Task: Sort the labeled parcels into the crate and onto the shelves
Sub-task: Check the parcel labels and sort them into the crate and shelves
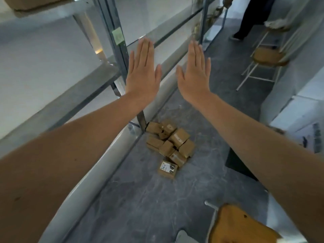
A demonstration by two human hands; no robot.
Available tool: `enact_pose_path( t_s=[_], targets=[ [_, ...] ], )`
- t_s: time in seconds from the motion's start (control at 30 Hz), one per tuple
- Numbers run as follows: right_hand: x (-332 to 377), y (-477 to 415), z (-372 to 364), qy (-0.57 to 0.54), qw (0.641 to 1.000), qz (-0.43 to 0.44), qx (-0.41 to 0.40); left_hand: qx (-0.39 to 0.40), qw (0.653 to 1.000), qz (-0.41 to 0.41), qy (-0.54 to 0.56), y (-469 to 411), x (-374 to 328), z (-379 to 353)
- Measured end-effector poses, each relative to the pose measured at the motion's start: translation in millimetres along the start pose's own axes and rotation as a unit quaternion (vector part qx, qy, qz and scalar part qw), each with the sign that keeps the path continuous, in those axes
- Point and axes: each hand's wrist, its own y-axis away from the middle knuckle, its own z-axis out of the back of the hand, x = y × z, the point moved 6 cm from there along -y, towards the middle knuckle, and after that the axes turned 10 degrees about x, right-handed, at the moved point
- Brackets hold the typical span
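Both my arms stretch out in front of me. My left hand [142, 71] and my right hand [194, 71] are flat, backs up, fingers straight and together, and hold nothing. Far below them, several small brown cardboard parcels [171, 142] lie in a heap on the grey floor beside the shelf upright. One parcel [167, 168] lies apart at the near side with a white label facing up. A metal shelf unit [70, 95] with pale boards runs along the left. A cardboard box [33, 2] sits on its top board. No crate is in view.
A wooden-seated stool [268, 57] with white legs stands at the right, and another wooden seat [240, 227] is near the bottom edge. A person's legs [249, 20] stand at the far end of the aisle. White furniture [298, 109] lines the right side.
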Motion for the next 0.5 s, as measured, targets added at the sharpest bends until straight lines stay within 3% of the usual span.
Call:
enact_pose_path(
  t_s=[0.2,0.5],
  targets=[
    [-78.9,-7.3,-52.2,-0.01,0.995,-0.06,0.078,0.059,0.997,-0.037,0.028,-25.8,-34.2,-86.0],
    [-135.7,-24.3,-178.8,-0.027,0.972,-0.14,0.187,0.156,0.984,-0.044,0.075,-59.8,4.4,-218.0]
  ],
)
